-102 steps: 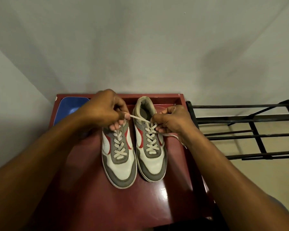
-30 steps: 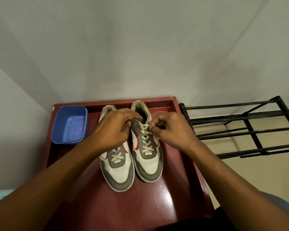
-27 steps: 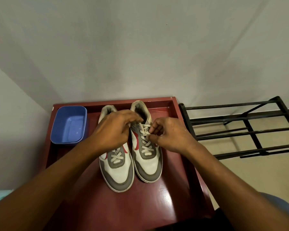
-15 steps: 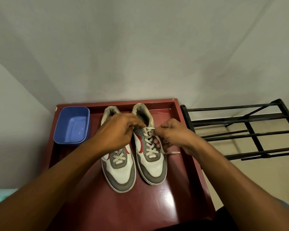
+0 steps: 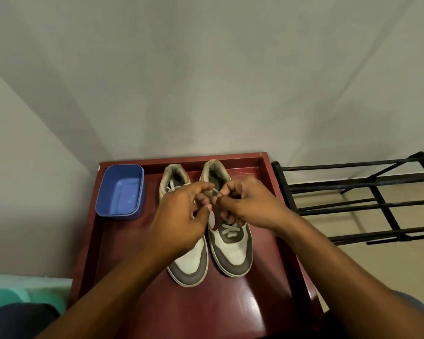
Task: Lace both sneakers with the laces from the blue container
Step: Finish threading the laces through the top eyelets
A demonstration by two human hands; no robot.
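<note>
Head view
Worktop: a dark red worktop (image 5: 230, 309) with a raised rim stands against a pale wall; its glossy top carries every task item.
Blue container: the blue container (image 5: 121, 190) sits at the far left corner of the worktop, well apart from the hands; no lace shows inside it.
Left sneaker: the left sneaker (image 5: 190, 264), white with grey trim, lies toe toward the person, just beside its partner; its middle is hidden under the left hand, and a bit of white lace shows near its collar.
Right sneaker: the right sneaker (image 5: 231, 250) lies parallel, toe toward the person, with crossed white lacing visible below the right hand and a red patch on its inner side.
Lace: a short piece of white lace (image 5: 215, 190) shows between the two hands, above the right sneaker's upper eyelets.
Left hand: the left hand (image 5: 182, 217) hovers over the gap between the sneakers, its grip pinched closed on the lace with thumb and fingertips.
Right hand: the right hand (image 5: 249, 204) meets it fingertip to fingertip, its grip likewise curled tight around the lace.
Rack: a black metal rack (image 5: 367, 204) stands just to the right of the worktop.
Near left corner: a teal surface (image 5: 27, 292) and a dark rounded shape, too unclear to identify.
</note>
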